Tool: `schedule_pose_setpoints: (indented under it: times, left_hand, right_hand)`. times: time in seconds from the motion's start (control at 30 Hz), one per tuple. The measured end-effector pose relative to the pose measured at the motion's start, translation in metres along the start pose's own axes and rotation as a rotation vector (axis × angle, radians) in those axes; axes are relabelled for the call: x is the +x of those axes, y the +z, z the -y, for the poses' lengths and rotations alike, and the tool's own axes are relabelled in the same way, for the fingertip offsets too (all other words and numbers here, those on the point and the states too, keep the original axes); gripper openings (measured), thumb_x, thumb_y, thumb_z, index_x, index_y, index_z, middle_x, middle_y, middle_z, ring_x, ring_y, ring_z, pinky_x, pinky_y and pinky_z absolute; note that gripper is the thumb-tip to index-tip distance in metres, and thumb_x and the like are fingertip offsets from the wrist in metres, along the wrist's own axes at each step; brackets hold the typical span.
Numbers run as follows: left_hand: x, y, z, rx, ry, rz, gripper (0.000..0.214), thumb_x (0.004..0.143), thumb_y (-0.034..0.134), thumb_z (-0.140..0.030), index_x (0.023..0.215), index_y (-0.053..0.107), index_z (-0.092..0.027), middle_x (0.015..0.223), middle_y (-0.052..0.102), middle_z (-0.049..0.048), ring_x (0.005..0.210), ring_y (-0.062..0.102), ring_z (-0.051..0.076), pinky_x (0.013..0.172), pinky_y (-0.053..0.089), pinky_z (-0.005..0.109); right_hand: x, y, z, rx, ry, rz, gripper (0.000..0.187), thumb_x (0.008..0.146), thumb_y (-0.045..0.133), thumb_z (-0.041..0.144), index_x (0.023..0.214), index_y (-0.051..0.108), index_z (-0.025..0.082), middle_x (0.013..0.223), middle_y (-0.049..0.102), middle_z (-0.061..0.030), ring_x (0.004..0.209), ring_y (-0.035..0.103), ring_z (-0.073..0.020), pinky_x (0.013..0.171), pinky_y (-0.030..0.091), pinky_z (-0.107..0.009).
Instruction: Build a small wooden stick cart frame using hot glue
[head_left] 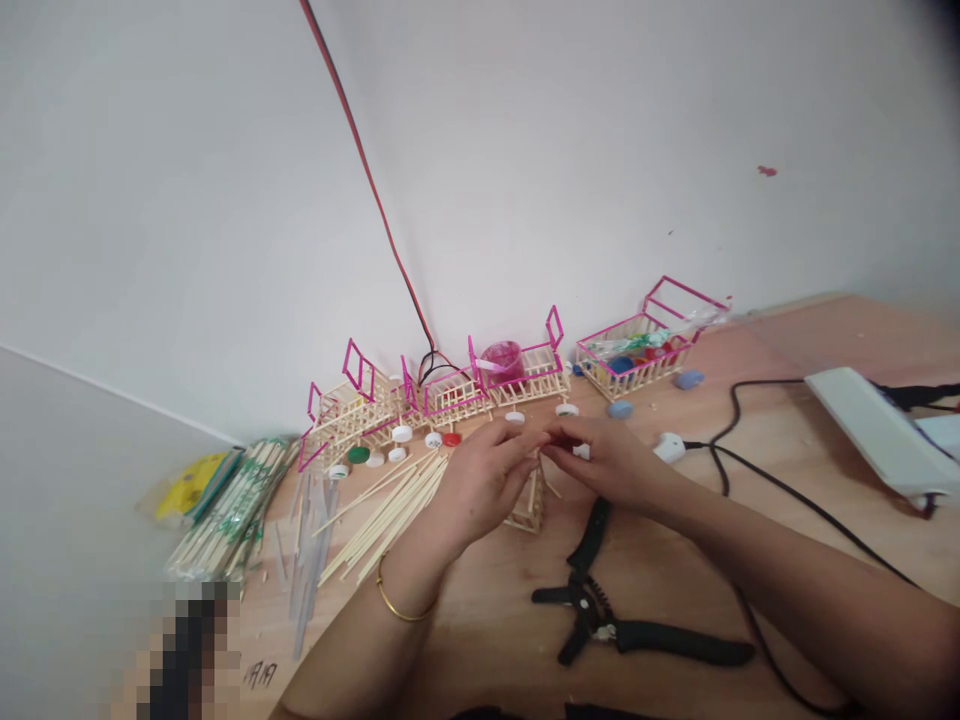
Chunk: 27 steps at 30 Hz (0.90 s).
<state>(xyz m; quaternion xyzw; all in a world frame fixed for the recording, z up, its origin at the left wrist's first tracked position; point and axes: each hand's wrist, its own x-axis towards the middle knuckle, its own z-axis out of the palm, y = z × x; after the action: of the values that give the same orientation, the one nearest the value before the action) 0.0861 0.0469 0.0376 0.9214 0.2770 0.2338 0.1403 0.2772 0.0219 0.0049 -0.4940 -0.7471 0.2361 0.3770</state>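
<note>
My left hand and my right hand meet above the middle of the table, fingertips pinched close together. What lies between the fingertips is hidden. Directly under them stands a small frame of pale wooden sticks, partly covered by my left hand; whether the fingers grip it I cannot tell. Loose bamboo sticks lie in a bundle to the left of my left hand. Black-handled cutting pliers rest on the table below my right hand, jaws pointing left.
Several stick carts with magenta edges line the wall, with bottle caps about them. A jar of magenta paint sits in one. Clear glue sticks and packed sticks lie left. Black cable and a white device are right.
</note>
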Motion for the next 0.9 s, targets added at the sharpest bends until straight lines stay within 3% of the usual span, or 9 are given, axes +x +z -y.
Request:
schedule_pose_setpoints:
  times: [0.5, 0.9]
  left_hand:
    - [-0.0004, -0.0008, 0.0005, 0.035, -0.005, 0.084, 0.033, 0.090, 0.046, -0.021, 0.122, 0.057, -0.019, 0.100, 0.058, 0.0094, 0.094, 0.055, 0.019, 0.082, 0.047, 0.032]
    - [-0.0007, 0.0009, 0.0019, 0.020, 0.006, 0.067, 0.034, 0.090, 0.047, -0.019, 0.122, 0.056, -0.020, 0.097, 0.059, 0.0075, 0.091, 0.057, 0.018, 0.080, 0.048, 0.031]
  right_hand:
    - [-0.0015, -0.0001, -0.0013, 0.020, 0.024, 0.015, 0.011, 0.084, 0.051, 0.022, 0.082, 0.062, 0.018, 0.074, 0.064, -0.0024, 0.068, 0.057, -0.0156, 0.062, 0.041, -0.027]
    - [-0.0005, -0.0006, -0.0044, 0.019, 0.016, 0.034, 0.009, 0.082, 0.053, 0.021, 0.083, 0.061, 0.018, 0.075, 0.065, -0.0026, 0.069, 0.058, -0.0155, 0.063, 0.042, -0.027]
